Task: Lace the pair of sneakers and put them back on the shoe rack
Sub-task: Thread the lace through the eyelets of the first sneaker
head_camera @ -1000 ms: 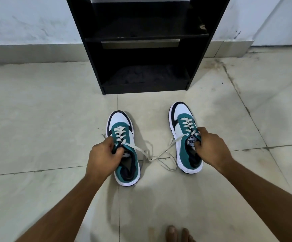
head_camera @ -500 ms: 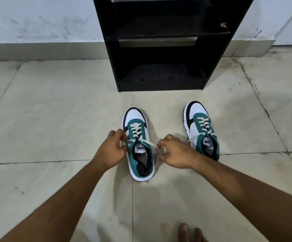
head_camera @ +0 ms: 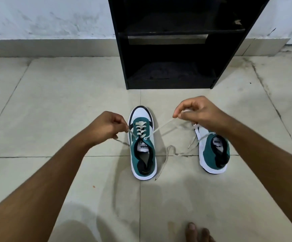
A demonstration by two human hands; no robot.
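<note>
Two teal, white and black sneakers stand on the tiled floor, toes toward the rack. The left sneaker [head_camera: 142, 145] is laced with a cream lace [head_camera: 164, 127]. My left hand [head_camera: 105, 127] pinches the lace's left end beside the shoe. My right hand [head_camera: 196, 110] holds the right end, raised and pulled taut to the right. The right sneaker [head_camera: 213, 151] lies partly under my right forearm; its loose lace [head_camera: 192, 144] trails on the floor between the shoes. The black shoe rack [head_camera: 173, 42] stands against the wall behind.
A white wall with a grey skirting [head_camera: 51, 48] runs along the back. Bare toes of my foot [head_camera: 197, 232] show at the bottom edge. Open tiled floor [head_camera: 54, 105] lies left and right of the shoes.
Both hands have pulled apart from the left sneaker's tongue, drawing its lace ends outward; my right hand rose up and to the right. The camera has shifted left.
</note>
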